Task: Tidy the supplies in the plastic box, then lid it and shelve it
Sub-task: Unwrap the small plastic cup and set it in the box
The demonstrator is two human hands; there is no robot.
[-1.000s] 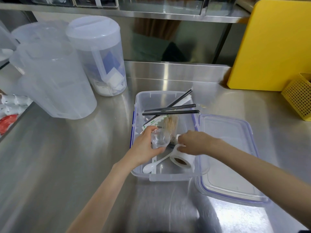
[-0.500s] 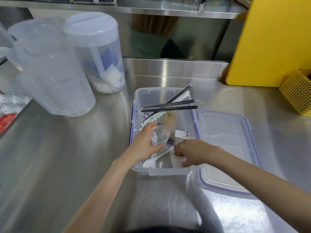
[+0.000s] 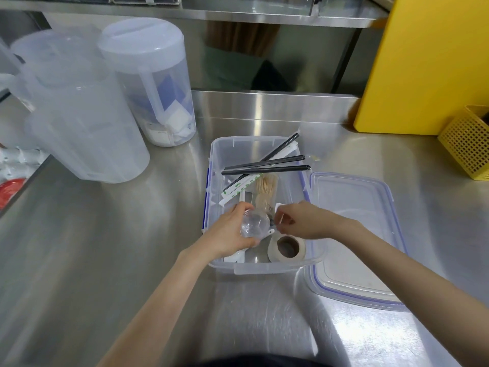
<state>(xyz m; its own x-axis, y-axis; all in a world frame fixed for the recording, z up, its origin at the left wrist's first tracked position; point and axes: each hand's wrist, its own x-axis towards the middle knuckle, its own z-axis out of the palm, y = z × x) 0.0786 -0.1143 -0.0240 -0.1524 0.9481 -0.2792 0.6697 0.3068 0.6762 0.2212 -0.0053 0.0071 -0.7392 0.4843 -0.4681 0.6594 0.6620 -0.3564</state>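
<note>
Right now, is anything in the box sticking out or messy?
Yes. The black straws lie crisscross, and their tips poke over the right rim of the plastic box, so the lid beside it might not close flat. Nothing looks spilled or broken.

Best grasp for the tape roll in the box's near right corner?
Take the tape roll by its outer rim, from above. It lies tilted against the plastic box near wall, its core hole facing up, so a thumb in the hole with fingers outside should also work. Side access is walled off.
</note>
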